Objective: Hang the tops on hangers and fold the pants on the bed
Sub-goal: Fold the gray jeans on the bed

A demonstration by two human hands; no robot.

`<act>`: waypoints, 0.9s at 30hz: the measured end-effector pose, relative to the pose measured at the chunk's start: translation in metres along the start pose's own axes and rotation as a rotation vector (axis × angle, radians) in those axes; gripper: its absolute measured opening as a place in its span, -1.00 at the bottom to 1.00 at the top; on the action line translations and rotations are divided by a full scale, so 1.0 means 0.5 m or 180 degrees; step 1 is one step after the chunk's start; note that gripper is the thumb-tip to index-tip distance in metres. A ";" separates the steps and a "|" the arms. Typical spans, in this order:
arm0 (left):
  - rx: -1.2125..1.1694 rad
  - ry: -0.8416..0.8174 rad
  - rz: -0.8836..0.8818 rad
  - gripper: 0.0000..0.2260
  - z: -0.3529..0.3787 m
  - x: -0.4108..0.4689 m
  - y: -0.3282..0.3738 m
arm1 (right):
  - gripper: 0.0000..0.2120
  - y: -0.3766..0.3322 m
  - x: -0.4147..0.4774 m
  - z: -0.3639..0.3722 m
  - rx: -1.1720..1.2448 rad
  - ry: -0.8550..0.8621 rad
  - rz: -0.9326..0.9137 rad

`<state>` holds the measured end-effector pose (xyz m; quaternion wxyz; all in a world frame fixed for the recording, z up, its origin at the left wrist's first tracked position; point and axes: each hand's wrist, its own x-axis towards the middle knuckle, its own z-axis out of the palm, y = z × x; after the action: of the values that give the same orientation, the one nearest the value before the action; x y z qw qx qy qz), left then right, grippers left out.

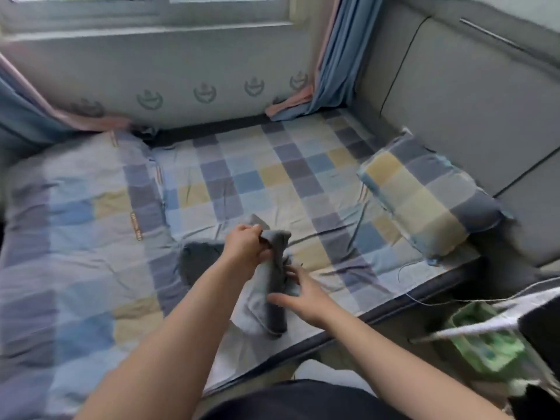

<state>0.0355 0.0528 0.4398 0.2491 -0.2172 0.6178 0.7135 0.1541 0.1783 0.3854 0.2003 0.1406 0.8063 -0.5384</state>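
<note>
The left hand [247, 248] is clamped on the top of the bunched grey garment [275, 313], which hangs toward 5 o'clock over the near edge of the bed [272, 177]. The right hand [303, 295], at its 3 o'clock, wraps thumb and fingers round its middle.

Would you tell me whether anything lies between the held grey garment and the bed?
Nothing visible does. The left hand and right hand hold the grey garment right over the checked sheet; a dark cloth lies beside it.
</note>
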 end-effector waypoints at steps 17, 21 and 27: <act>-0.0372 0.0608 -0.0427 -0.85 -0.058 0.016 0.003 | -0.48 -0.040 0.252 -0.098 -0.0703 -0.1070 -0.0620; -0.0437 0.0764 -0.0331 -0.88 -0.039 0.017 -0.003 | -0.49 -0.059 0.262 -0.117 -0.1229 -0.1462 -0.0976; -0.0302 0.1126 -0.0220 -0.84 -0.022 0.016 -0.007 | -0.86 -0.067 0.264 -0.132 -0.1589 -0.0812 -0.1995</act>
<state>0.0314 0.0430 0.4309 0.1504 -0.3719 0.6099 0.6835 0.0119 0.2280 0.3725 0.1530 -0.2322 0.8845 -0.3746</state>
